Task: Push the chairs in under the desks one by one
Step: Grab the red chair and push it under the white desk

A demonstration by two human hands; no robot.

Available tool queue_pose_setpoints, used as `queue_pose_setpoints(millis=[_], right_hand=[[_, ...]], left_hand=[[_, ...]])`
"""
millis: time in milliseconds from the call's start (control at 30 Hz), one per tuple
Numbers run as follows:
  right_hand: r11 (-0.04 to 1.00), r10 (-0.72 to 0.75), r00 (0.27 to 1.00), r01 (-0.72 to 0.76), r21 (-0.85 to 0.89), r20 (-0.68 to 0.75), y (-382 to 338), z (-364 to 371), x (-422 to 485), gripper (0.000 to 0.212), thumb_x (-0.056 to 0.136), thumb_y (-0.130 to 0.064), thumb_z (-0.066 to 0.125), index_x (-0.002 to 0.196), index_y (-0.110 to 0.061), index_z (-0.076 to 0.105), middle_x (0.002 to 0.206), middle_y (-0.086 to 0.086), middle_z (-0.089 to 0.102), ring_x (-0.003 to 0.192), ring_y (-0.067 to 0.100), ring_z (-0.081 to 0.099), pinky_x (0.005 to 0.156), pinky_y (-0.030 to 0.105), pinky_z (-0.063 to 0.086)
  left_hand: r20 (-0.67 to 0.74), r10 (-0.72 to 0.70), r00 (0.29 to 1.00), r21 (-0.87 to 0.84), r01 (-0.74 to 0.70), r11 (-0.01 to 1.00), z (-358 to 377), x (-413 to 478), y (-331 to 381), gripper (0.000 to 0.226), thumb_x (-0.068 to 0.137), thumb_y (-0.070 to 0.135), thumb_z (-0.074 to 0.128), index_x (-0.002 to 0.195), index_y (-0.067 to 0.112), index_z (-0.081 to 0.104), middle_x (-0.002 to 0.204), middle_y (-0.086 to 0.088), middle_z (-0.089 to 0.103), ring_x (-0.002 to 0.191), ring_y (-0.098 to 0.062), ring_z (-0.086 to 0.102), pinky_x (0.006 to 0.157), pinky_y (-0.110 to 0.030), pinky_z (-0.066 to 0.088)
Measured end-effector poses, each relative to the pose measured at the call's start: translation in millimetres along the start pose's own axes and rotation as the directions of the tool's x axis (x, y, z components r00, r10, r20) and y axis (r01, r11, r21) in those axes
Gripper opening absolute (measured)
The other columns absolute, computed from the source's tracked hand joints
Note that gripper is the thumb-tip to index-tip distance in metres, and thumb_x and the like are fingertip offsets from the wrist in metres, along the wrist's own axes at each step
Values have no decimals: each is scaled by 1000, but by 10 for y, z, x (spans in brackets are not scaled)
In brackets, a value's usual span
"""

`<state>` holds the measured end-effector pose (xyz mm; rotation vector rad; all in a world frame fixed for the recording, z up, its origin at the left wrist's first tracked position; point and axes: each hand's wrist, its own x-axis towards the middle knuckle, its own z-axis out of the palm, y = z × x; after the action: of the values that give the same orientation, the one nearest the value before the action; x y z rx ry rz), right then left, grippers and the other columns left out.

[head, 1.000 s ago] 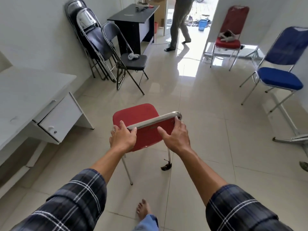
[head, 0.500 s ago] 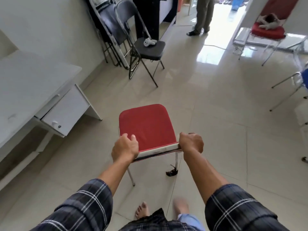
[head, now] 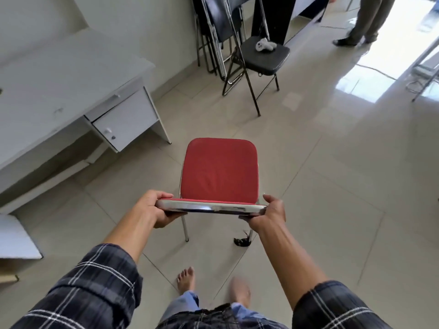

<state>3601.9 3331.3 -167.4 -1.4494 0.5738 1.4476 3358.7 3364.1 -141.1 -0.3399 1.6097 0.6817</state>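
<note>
The red padded chair with a chrome metal frame (head: 219, 172) stands on the pale glossy tiled floor (head: 332, 186) in the open part of the room, directly in front of the person. It is to the right of the white desk with a small drawer cabinet (head: 71, 91) and clearly apart from it, not under it. The left hand (head: 155, 210) is wrapped around the left end of the chrome top bar of the backrest (head: 211, 207), with the fingers curled over the upper side and the thumb below. The right hand (head: 268, 213) is closed around the right end of the same bar in a similar way. Both forearms are stretched forward, and the sleeves are dark plaid cloth. Below, two bare feet (head: 186, 279) are on the tiles; the right one is blurred. A small dark object (head: 242, 241) lies on the floor near the rear right leg of the chair; what it is, I cannot tell. Farther away, a black folding chair (head: 263, 53) stands open with a small white thing (head: 264, 45) on its seat, and more folded chairs lean on the wall behind it. At the upper right, the legs of another person (head: 363, 22) are visible near the bright doorway.
</note>
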Motion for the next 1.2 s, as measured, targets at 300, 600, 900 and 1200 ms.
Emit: queue_pose_setpoints(millis=[300, 600, 900, 1200], right_hand=[[1000, 29, 996, -30, 0, 79, -78, -92, 63, 62, 51, 13, 40, 110, -2, 48, 138, 27, 52, 118, 49, 57, 90, 72, 48], [994, 58, 994, -49, -101, 89, -90, -128, 93, 66, 55, 14, 42, 120, 1, 50, 135, 28, 50, 118, 52, 55, 95, 74, 44], [972, 115, 982, -80, -220, 151, 260, 161, 35, 72, 57, 14, 45, 127, 2, 50, 135, 26, 53, 116, 48, 59, 96, 68, 48], [910, 195, 954, -88, -406, 230, 1078, 853, -109, 56, 55, 12, 45, 110, 0, 51, 117, 22, 55, 110, 41, 61, 91, 64, 51]], left_hand=[[-10, 85, 996, -102, -86, 991, 36, -125, -116, 11, 83, -10, 52, 74, -5, 55, 82, -18, 58, 78, -40, 61, 82, -58, 50], [-48, 61, 997, -199, -70, 978, -109, -91, -243, 9, 81, -12, 51, 78, -6, 56, 91, -17, 60, 89, -37, 66, 90, -55, 53], [-68, 45, 997, -380, -68, 923, -633, -79, -209, 8, 82, -12, 51, 78, -7, 56, 87, -19, 59, 90, -37, 65, 92, -54, 52], [-131, 23, 991, -589, -96, 803, -1560, 2, 61, 10, 82, -13, 52, 78, -5, 56, 91, -18, 57, 99, -37, 66, 92, -54, 52]])
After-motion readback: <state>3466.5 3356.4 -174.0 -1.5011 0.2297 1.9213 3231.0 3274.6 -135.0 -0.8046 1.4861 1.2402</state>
